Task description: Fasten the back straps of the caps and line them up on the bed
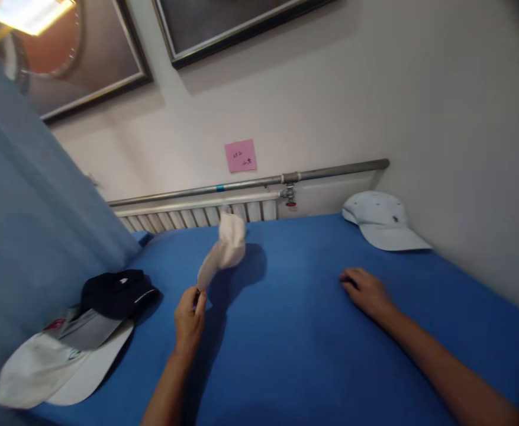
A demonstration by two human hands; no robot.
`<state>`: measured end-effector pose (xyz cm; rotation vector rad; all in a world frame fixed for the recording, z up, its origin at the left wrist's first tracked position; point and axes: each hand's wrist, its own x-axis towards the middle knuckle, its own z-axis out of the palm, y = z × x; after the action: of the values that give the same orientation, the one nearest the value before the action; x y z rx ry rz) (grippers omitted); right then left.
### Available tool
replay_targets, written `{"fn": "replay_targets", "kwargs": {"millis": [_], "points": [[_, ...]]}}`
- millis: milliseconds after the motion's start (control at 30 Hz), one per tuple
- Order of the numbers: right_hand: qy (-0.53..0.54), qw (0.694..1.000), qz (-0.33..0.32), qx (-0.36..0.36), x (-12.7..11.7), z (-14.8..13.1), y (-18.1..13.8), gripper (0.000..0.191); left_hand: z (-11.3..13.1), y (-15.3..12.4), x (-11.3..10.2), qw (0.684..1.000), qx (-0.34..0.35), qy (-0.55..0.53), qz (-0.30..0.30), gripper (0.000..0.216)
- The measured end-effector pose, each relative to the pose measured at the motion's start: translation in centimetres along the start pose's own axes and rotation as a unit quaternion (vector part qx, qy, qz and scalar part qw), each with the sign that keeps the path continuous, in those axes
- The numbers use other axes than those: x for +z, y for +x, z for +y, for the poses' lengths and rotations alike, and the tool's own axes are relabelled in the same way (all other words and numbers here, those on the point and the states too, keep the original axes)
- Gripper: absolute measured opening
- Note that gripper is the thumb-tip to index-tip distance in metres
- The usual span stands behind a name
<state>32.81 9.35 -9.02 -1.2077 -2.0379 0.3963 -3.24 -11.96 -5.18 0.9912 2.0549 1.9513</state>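
Note:
A white baseball cap (232,239) is held up by its brim, pinched between the thumb and fingers of my left hand (189,316). Its crown points away from me and is slightly blurred, and its shadow falls on the blue surface. My right hand (366,290) rests on the blue-covered table (286,355), fingers curled together and nothing visible in them. Beyond that hand, against the right wall, sits a pale cap (379,219) with a small dark logo on its front.
At left, a dark navy cap (112,293), a grey cap (93,328) and a white cap (41,367) overlap beside a blue curtain (41,195). A radiator (197,216) and a metal pipe (343,170) run along the back wall, below a pink note (240,155).

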Motion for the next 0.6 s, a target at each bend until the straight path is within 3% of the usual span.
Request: {"fn": "replay_targets", "kwargs": {"millis": [133, 267, 433, 500, 600], "points": [[0.027, 0.999, 0.016, 0.021, 0.2, -0.4, -0.4, 0.012, -0.8, -0.9, 0.5, 0.993, 0.043, 0.006, -0.113, 0.022], [0.047, 0.997, 0.028, 0.049, 0.6, -0.2, -0.5, 0.015, -1.1, -0.2, 0.4, 0.982, 0.079, 0.033, -0.166, 0.018], [0.112, 0.990, 0.028, 0.084, 1.2, -1.0, -0.6, 0.018, -0.2, 0.5, -0.5, 0.922, 0.172, 0.143, -0.317, 0.020], [0.146, 0.985, 0.011, 0.090, 1.5, -1.6, -0.9, 0.021, 0.0, 0.6, -0.6, 0.913, 0.208, 0.194, -0.294, 0.024], [0.192, 0.977, -0.028, 0.089, 1.9, -2.8, -1.3, 0.027, 0.5, 0.5, 0.2, 0.903, 0.238, 0.309, -0.178, 0.030]]}}
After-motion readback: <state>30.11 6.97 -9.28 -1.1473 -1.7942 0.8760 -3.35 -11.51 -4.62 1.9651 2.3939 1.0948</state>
